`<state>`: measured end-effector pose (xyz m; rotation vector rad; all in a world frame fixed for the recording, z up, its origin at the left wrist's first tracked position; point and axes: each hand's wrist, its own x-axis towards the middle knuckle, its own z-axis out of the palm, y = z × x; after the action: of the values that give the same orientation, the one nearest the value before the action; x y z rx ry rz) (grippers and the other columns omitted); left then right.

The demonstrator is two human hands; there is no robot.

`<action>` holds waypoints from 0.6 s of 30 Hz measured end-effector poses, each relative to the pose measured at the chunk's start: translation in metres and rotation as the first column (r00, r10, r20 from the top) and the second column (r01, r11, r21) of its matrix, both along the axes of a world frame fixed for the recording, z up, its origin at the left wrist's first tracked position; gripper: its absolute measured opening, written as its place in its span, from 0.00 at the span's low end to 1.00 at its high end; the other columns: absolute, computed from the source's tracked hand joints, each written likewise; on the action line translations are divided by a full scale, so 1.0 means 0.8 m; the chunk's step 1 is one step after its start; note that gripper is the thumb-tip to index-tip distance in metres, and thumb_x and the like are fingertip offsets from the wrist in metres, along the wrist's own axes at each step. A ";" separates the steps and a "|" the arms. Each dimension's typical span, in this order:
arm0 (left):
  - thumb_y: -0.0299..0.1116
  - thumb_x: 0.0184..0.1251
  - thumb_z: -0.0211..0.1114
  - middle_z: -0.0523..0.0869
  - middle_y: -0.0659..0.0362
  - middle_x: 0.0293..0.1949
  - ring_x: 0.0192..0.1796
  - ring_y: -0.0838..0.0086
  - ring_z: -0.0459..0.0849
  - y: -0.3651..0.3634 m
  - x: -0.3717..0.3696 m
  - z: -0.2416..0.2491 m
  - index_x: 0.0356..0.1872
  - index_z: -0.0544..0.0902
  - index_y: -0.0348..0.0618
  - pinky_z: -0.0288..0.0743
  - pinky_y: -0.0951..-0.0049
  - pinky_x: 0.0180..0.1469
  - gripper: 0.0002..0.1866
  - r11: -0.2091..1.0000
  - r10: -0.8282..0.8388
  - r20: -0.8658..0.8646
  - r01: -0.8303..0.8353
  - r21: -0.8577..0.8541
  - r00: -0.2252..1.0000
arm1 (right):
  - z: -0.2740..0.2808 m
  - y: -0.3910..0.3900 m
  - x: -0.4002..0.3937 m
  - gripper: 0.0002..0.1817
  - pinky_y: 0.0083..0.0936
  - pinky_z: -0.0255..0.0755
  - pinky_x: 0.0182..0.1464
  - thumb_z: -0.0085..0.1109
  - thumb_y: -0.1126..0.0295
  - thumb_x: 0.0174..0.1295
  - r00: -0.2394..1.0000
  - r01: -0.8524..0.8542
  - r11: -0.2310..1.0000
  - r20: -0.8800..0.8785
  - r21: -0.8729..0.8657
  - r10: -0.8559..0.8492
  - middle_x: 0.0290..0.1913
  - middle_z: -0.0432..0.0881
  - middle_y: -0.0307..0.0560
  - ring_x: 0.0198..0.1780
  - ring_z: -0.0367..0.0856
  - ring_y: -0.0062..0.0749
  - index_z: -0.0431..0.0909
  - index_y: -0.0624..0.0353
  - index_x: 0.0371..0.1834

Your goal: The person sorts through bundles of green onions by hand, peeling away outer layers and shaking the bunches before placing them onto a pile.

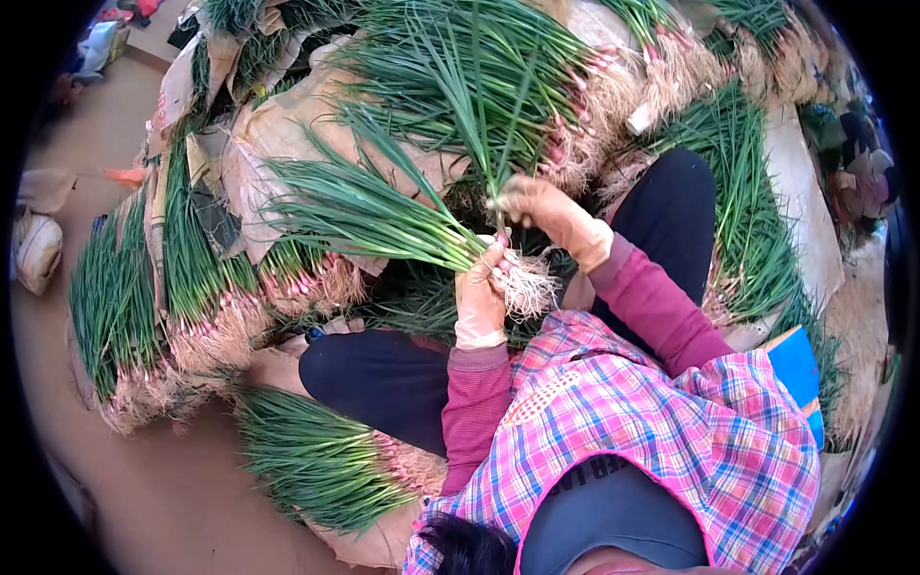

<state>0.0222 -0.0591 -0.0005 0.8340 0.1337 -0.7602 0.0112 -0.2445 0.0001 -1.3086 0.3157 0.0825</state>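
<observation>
My left hand [481,305], in a pale thin glove, is closed round the lower stems of a bunch of spring onions [383,216]. The green leaves point up and left; the pinkish bulbs and stringy roots [527,286] stick out to the right of the fist. My right hand [551,216], gloved alike, is just above the bulbs. Its fingers are bent in a pinch at a single spring onion [484,125], whose long leaves rise upright apart from the bunch. The fingertips are slightly blurred.
A big pile of spring onions [460,86] lies ahead on brown sacking [297,125]. More bundles stand at left [115,287], right [757,220] and beside my left knee [326,460]. My bent legs [379,379] frame the work area. Other people [867,182] are at the far right.
</observation>
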 end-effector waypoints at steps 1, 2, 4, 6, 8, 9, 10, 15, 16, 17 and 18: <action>0.21 0.63 0.63 0.83 0.59 0.32 0.28 0.80 0.77 0.003 -0.004 -0.009 0.43 0.79 0.35 0.78 0.78 0.36 0.08 1.000 -0.009 -0.003 0.009 0.005 1.000 | -0.004 -0.001 0.009 0.14 0.09 0.62 0.30 0.63 0.64 0.64 0.997 0.074 0.985 0.011 0.157 -0.077 0.35 0.82 0.29 0.31 0.73 0.10 0.80 0.55 0.50; 0.21 0.64 0.63 0.84 0.57 0.35 0.28 0.79 0.77 0.000 -0.007 0.000 0.44 0.79 0.35 0.78 0.78 0.36 0.09 1.000 -0.005 -0.014 0.006 0.021 1.000 | 0.004 0.003 0.011 0.14 0.09 0.62 0.30 0.63 0.65 0.63 0.996 0.083 0.985 0.019 0.153 -0.087 0.35 0.82 0.30 0.30 0.73 0.10 0.80 0.55 0.51; 0.21 0.64 0.62 0.86 0.52 0.41 0.32 0.77 0.81 -0.002 -0.005 0.002 0.47 0.79 0.34 0.80 0.76 0.40 0.10 1.000 0.006 -0.021 -0.006 -0.018 1.000 | 0.014 0.015 0.016 0.14 0.11 0.65 0.31 0.63 0.68 0.63 0.990 0.127 0.987 0.041 0.095 -0.131 0.34 0.82 0.32 0.27 0.72 0.12 0.79 0.57 0.51; 0.21 0.64 0.62 0.84 0.54 0.37 0.34 0.73 0.82 -0.015 -0.010 0.031 0.46 0.78 0.33 0.81 0.73 0.43 0.10 0.997 0.057 -0.023 -0.058 -0.041 0.998 | 0.026 0.034 0.005 0.11 0.11 0.66 0.28 0.62 0.68 0.64 0.988 0.143 0.975 -0.075 0.169 -0.132 0.34 0.83 0.33 0.27 0.72 0.11 0.80 0.58 0.48; 0.22 0.65 0.62 0.83 0.56 0.33 0.29 0.75 0.79 -0.009 -0.011 0.023 0.43 0.78 0.34 0.80 0.74 0.40 0.07 0.997 0.081 0.008 -0.081 0.003 0.997 | 0.008 0.045 0.003 0.07 0.10 0.66 0.26 0.61 0.68 0.65 0.980 0.198 0.948 -0.085 0.250 -0.183 0.33 0.83 0.34 0.25 0.72 0.10 0.81 0.58 0.42; 0.22 0.63 0.62 0.86 0.52 0.40 0.38 0.68 0.86 -0.003 -0.009 0.018 0.47 0.79 0.33 0.83 0.69 0.44 0.12 0.999 0.054 -0.014 -0.054 0.005 0.998 | 0.009 0.052 0.000 0.05 0.11 0.66 0.26 0.60 0.69 0.66 0.964 0.264 0.924 -0.106 0.278 -0.244 0.29 0.81 0.34 0.23 0.70 0.13 0.81 0.58 0.40; 0.22 0.63 0.62 0.86 0.52 0.39 0.37 0.68 0.85 -0.003 -0.009 0.011 0.46 0.80 0.34 0.83 0.69 0.42 0.11 0.998 0.052 -0.049 -0.053 -0.018 0.997 | 0.009 0.058 0.000 0.05 0.13 0.65 0.24 0.60 0.69 0.66 0.943 0.326 0.892 -0.174 0.313 -0.284 0.25 0.78 0.34 0.21 0.69 0.14 0.80 0.59 0.37; 0.19 0.61 0.62 0.85 0.54 0.34 0.36 0.69 0.84 0.012 -0.020 0.054 0.46 0.80 0.36 0.82 0.72 0.37 0.12 0.980 0.022 -0.269 -0.074 -0.182 0.963 | -0.037 0.033 0.023 0.08 0.16 0.68 0.23 0.59 0.68 0.66 0.887 0.459 0.816 -0.123 0.353 -0.446 0.24 0.77 0.37 0.22 0.73 0.18 0.79 0.62 0.37; 0.20 0.61 0.62 0.84 0.54 0.36 0.37 0.69 0.83 0.019 -0.017 0.042 0.48 0.80 0.37 0.83 0.72 0.39 0.13 0.970 0.040 -0.232 -0.093 -0.223 0.972 | -0.035 0.022 0.017 0.09 0.10 0.71 0.32 0.56 0.66 0.69 0.981 0.173 0.979 -0.104 0.112 -0.161 0.32 0.82 0.38 0.29 0.78 0.16 0.80 0.60 0.39; 0.20 0.62 0.62 0.84 0.55 0.37 0.39 0.68 0.83 0.023 -0.014 0.029 0.49 0.79 0.38 0.83 0.71 0.40 0.14 0.957 0.060 -0.200 -0.113 -0.266 0.978 | -0.012 0.018 0.012 0.12 0.17 0.74 0.39 0.58 0.60 0.68 0.955 -0.083 0.996 -0.286 -0.028 0.071 0.39 0.84 0.44 0.37 0.81 0.22 0.81 0.59 0.41; 0.20 0.63 0.62 0.84 0.55 0.39 0.41 0.69 0.83 0.025 -0.011 0.038 0.53 0.77 0.39 0.82 0.71 0.43 0.17 0.967 0.074 -0.190 -0.117 -0.225 0.979 | -0.010 0.012 0.009 0.14 0.23 0.75 0.41 0.59 0.58 0.67 0.993 0.057 0.831 -0.058 -0.554 -0.106 0.39 0.84 0.45 0.39 0.81 0.26 0.81 0.59 0.41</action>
<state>0.0131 -0.0394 0.0301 0.5290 0.2395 -0.7431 0.0184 -0.2347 -0.0082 -1.8705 0.4936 -0.0299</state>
